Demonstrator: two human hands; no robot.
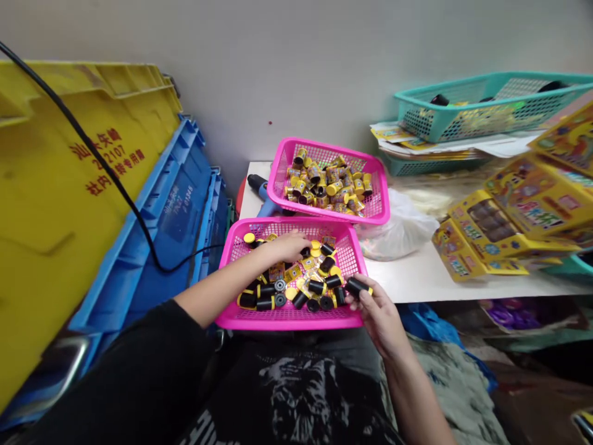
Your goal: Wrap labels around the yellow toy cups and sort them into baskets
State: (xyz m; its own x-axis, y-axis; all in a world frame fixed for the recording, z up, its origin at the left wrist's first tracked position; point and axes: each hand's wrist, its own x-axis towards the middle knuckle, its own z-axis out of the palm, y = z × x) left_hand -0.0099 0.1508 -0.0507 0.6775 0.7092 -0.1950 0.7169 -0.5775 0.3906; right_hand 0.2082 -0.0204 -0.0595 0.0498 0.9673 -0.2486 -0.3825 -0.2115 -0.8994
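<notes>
My right hand (377,309) is at the right rim of the near pink basket (291,322), closed around a small black cylinder (357,287) with a yellow end. Reaching across the same basket, my left hand (291,246) has its fingers bent down among the pieces, close to another black piece (306,252); whether it grips that piece is hidden. Around it lie loose black cylinders with yellow rims (317,287), round yellow caps (315,245), dark ridged discs (280,285) and small printed yellow parts (293,272).
Behind stands a second pink basket (380,213) full of yellow printed cylinders. A blue tool (269,207) lies partly under it. Right are a plastic bag (398,232), yellow printed boxes (482,228) and a teal basket (467,120). Yellow and blue crates (178,204) and a black cable (118,176) border the left.
</notes>
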